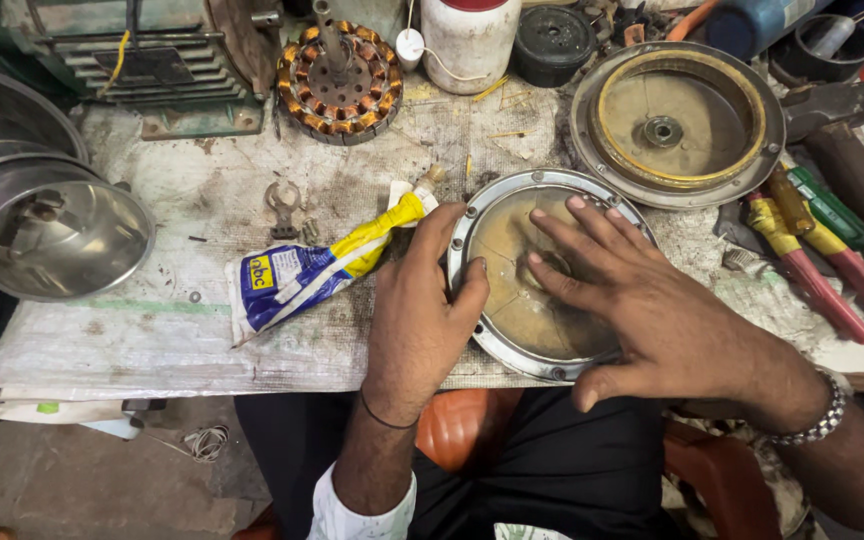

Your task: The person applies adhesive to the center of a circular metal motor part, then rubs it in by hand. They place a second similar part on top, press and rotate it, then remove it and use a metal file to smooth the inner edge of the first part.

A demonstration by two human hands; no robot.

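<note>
A round metal motor cover [497, 235], dished and greasy inside, lies at the near edge of the workbench. My left hand [420, 300] grips its left rim, thumb on the flange. My right hand [642, 300] lies flat inside the dish with fingers spread, fingertips around the centre hole. A squeezed blue, white and yellow tube [317, 268] lies just left of the cover, its nozzle pointing up and right.
A second round cover [677, 125] with a brass-coloured ring sits behind. A copper-wound stator [342, 80], a white jar [470, 40] and a black cap [552, 40] stand at the back. Screwdrivers [817, 255] lie at the right, shiny metal bowls [47, 225] at the left.
</note>
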